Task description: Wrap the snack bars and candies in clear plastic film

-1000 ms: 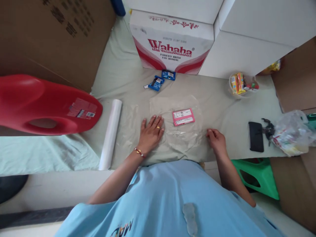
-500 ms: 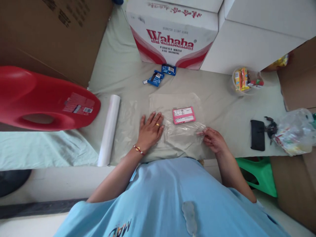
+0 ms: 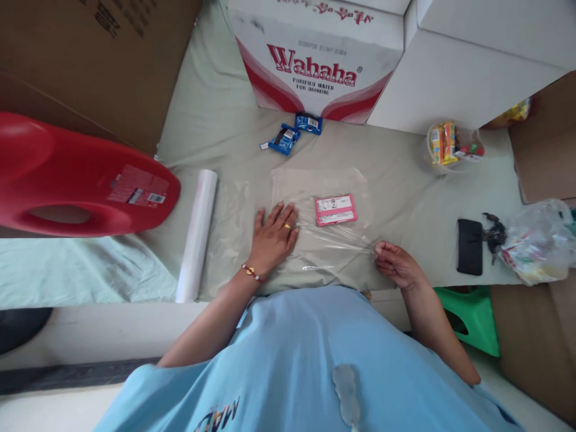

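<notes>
A sheet of clear plastic film (image 3: 328, 255) lies over the cloth-covered table in front of me. On it, or under a layer of it, sits a small pink packet (image 3: 335, 210) with white labels; I cannot tell which. My left hand (image 3: 275, 234) rests flat on the film with its fingers spread, left of the packet. At the film's right edge, my right hand (image 3: 396, 263) pinches a corner, and tight creases run from there toward the packet. A white roll of film (image 3: 197, 234) lies to the left of my left hand.
Two blue packets (image 3: 285, 140) lie before a Wahaba-style water carton (image 3: 324, 66). A red jug (image 3: 90, 180) and a brown box (image 3: 90, 66) stand left. Rightward are a tub of snacks (image 3: 450, 147), a black phone (image 3: 470, 246), keys (image 3: 495, 234) and a plastic bag (image 3: 535, 240).
My right hand has moved slightly right and toward me, drawing the film's corner tighter. My left hand and the pink packet have stayed in place.
</notes>
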Available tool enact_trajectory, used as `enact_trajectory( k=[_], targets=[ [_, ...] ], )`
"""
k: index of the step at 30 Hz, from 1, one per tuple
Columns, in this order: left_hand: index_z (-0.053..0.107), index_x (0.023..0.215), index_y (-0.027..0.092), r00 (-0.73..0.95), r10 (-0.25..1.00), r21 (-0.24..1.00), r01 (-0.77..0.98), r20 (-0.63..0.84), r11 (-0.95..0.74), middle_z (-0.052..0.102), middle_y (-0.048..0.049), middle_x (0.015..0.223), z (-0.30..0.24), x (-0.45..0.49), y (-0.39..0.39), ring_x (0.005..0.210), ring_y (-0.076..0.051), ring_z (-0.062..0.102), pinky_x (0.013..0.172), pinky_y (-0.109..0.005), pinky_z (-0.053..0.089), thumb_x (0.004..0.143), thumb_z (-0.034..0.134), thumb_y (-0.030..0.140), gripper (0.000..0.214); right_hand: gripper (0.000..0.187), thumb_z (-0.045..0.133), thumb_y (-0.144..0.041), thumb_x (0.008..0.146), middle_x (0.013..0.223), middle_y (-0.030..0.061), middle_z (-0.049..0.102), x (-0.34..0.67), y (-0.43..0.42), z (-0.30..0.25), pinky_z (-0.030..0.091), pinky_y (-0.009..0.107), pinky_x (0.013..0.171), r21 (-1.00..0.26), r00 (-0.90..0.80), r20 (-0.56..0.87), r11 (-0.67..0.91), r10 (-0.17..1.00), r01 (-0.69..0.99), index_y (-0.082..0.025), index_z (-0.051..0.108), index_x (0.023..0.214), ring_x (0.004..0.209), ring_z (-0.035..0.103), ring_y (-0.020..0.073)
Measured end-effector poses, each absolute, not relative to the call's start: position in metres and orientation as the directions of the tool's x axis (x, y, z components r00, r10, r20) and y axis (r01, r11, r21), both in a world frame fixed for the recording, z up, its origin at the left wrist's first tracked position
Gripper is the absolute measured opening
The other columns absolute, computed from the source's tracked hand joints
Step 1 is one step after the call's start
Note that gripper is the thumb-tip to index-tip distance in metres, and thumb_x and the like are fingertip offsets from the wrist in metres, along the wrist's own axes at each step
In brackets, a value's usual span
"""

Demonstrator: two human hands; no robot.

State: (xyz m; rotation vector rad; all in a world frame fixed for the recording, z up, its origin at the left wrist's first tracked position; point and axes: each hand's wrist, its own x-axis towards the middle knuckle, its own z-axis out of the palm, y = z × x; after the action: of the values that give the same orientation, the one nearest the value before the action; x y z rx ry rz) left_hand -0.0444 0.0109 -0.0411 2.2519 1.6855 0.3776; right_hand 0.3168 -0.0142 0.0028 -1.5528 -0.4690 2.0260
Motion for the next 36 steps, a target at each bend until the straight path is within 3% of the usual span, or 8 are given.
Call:
enact_trajectory(
  k=[7,10,15,22,27,29,32,36],
  targets=[
    [0.046,0.162,0.028,0.275,0.961,0.401,0.877,0.030,-0.264,0.046,-0.0077,0.169,-0.040,-0.044,0.011,0.161,-0.031,0.035,0.132,-0.065,0.012,0.110,0.039,0.040,0.054,0.047,0.097,-0.040,0.065,0.082,-0.0010,0.070,0.309,-0.016,0.004,0.016,0.014,0.040,-0.639,-0.138,-0.715,-0.721,0.685,-0.266,-0.020,0.056,0.078,0.046,0.022,-0.0008],
    [0.046,0.162,0.027,0.271,0.962,0.401,0.878,0.031,-0.261,0.046,-0.0073,0.169,-0.040,-0.044,0.011,0.161,-0.031,0.034,0.132,-0.065,0.012,0.110,0.038,0.040,0.054,0.046,0.094,-0.035,0.063,0.089,0.0018,0.075,0.302,-0.015,0.000,0.015,0.014,0.039,-0.657,-0.120,-0.703,-0.704,0.701,-0.268,-0.020,0.053,0.075,0.045,0.020,-0.0010],
    [0.047,0.161,0.027,0.277,0.961,0.399,0.878,0.028,-0.265,0.046,-0.0064,0.169,-0.041,-0.045,0.010,0.161,-0.031,0.034,0.133,-0.065,0.011,0.110,0.038,0.040,0.053,0.051,0.097,-0.034,0.060,0.075,-0.0020,0.070,0.301,-0.014,-0.005,0.013,0.014,0.038,-0.630,-0.083,-0.738,-0.729,0.669,-0.268,-0.020,0.050,0.075,0.044,0.021,-0.0010],
    [0.045,0.162,0.029,0.277,0.960,0.440,0.859,0.032,-0.262,0.046,-0.0073,0.169,-0.040,-0.046,0.011,0.162,-0.031,0.034,0.133,-0.065,0.010,0.109,0.039,0.040,0.055,0.046,0.098,-0.035,0.063,0.060,-0.0102,0.048,0.313,-0.019,0.000,0.017,0.015,0.039,-0.664,-0.091,-0.720,-0.721,0.688,-0.197,-0.022,0.060,0.086,0.045,0.022,0.0016],
    [0.040,0.165,0.030,0.306,0.952,0.442,0.852,0.017,-0.281,0.047,-0.0062,0.168,-0.040,-0.052,0.010,0.161,-0.029,0.036,0.133,-0.064,0.010,0.111,0.035,0.039,0.055,0.052,0.098,-0.042,0.062,0.062,-0.0103,0.049,0.311,-0.026,0.000,0.015,0.017,0.040,-0.688,-0.058,-0.713,-0.714,0.698,-0.132,-0.022,0.059,0.089,0.044,0.024,0.0020],
    [0.038,0.166,0.030,0.331,0.944,0.437,0.847,0.011,-0.302,0.045,-0.0061,0.169,-0.040,-0.056,0.008,0.161,-0.028,0.036,0.133,-0.064,0.011,0.111,0.035,0.039,0.056,0.053,0.096,-0.049,0.062,0.061,-0.0104,0.049,0.313,-0.029,-0.002,0.016,0.019,0.041,-0.708,-0.024,-0.705,-0.705,0.709,-0.045,-0.023,0.058,0.090,0.043,0.025,0.0034],
    [0.039,0.166,0.030,0.355,0.935,0.421,0.848,0.002,-0.323,0.039,-0.0078,0.172,-0.042,-0.062,0.003,0.160,-0.029,0.037,0.134,-0.063,0.013,0.111,0.037,0.040,0.056,0.049,0.088,-0.061,0.068,0.061,-0.0066,0.053,0.324,-0.028,-0.001,0.027,0.023,0.044,-0.736,0.020,-0.644,-0.626,0.765,0.259,-0.022,0.062,0.085,0.048,0.036,0.0081],
    [0.043,0.164,0.030,0.370,0.929,0.396,0.855,-0.012,-0.336,0.037,-0.0085,0.173,-0.042,-0.066,-0.001,0.161,-0.029,0.036,0.134,-0.062,0.014,0.111,0.038,0.040,0.055,0.041,0.073,-0.063,0.082,0.077,0.0039,0.068,0.334,-0.005,0.010,0.045,0.031,0.059,-0.701,0.073,-0.328,-0.294,0.942,0.650,-0.022,0.070,0.088,0.064,0.055,0.0173]
  ],
)
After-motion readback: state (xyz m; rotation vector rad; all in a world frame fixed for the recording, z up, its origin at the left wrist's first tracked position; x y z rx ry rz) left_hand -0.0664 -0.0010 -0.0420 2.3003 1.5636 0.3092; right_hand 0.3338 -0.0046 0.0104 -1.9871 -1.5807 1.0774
